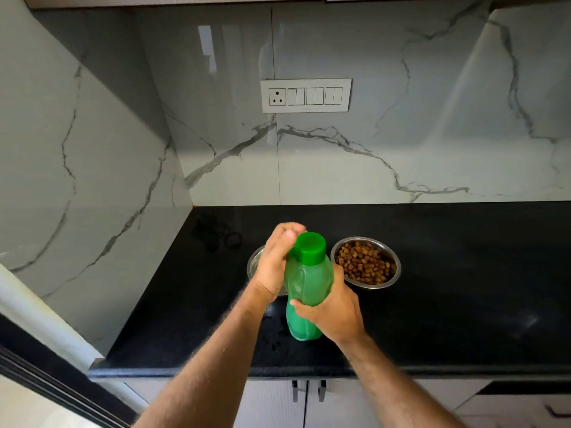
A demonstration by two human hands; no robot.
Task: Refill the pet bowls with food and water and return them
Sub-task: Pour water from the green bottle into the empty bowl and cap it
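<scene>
A: Looking down, we see the green bottle [309,291] standing upright near the front of the black counter [448,304], roughly in the middle of the view. Our right hand [335,310] is wrapped round its waist, fingers curled across the near side of the body.

B: And the left hand [278,261]?

A: It is up at the neck, fingers curled against the left side of the dark green cap [310,248]. The fingertips are blurred, so we cannot tell how firmly it grips, but it does clasp the cap. The cap sits on the bottle.

B: Where are the bowls?

A: Both are on the counter, just beyond the bottle. The steel bowl on the right [366,262] is full of brown kibble [364,264]. The other steel bowl [255,264] lies to the left, mostly hidden behind our left hand and wrist; only a part of its rim shows, and we cannot tell what is in it.

B: Any writing or brand to read?

A: We can read no writing: the bottle's near face shows only moulded ridges, and the white switch plate [306,95] on the marble wall [401,134], with one socket and three rockers, bears no legible marking.

B: Anything else on the counter?

A: A few droplets [275,342] lie just left of the bottle's base. Below the front edge are the cabinet doors [278,403] with two dark handles [309,390].
</scene>
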